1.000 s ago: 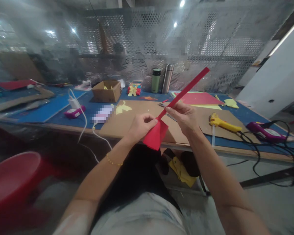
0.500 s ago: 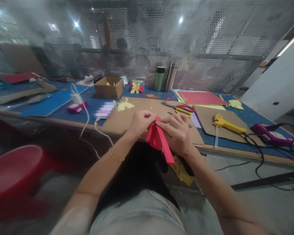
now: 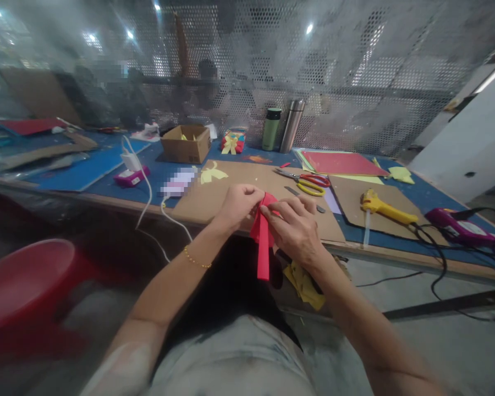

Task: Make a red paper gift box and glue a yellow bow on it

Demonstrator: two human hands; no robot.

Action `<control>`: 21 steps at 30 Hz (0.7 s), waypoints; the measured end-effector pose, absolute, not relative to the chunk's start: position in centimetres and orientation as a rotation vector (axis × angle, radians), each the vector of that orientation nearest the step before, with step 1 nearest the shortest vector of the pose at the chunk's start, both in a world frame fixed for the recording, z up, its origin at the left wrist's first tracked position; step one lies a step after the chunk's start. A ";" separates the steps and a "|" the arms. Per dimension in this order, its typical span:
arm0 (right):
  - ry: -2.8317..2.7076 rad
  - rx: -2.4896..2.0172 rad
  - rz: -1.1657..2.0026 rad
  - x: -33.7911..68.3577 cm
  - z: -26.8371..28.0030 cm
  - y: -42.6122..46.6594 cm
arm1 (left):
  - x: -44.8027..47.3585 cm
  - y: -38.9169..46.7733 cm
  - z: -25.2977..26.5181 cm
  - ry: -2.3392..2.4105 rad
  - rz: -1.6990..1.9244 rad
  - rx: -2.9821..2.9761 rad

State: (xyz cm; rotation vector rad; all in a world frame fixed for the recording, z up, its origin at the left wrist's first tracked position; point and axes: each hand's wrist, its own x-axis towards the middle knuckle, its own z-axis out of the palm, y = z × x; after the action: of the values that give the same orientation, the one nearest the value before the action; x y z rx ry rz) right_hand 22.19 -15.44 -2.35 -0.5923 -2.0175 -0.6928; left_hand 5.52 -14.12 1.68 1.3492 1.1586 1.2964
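Behind the blue surface: a grey wall with many small holes; two bottles stand near it.
Left hand: its thumb and fingers pinch the top of the red piece.
Right hand: it pinches the same piece, just beside the left; the strip hangs downward.
Near edge: the red piece is in front of it, above the lap.
Room around: cardboard stretches beyond both hands, up to the yellow-handled tool.
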 end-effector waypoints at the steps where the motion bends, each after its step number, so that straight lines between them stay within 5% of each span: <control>1: -2.014 -0.591 -0.696 22.2 -2.3 -15.5 | 5.6 -14.1 1.7 1.155 1.292 1.337; 21: -2.116 -0.651 -0.687 22.6 -2.7 -15.9 | 5.5 -13.8 1.3 1.138 1.324 1.377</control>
State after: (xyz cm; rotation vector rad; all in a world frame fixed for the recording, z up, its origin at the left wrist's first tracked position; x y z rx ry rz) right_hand 22.60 -15.90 -2.71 -0.6510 -2.1160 -0.6865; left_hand 5.49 -13.82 1.28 1.3768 1.1376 1.3240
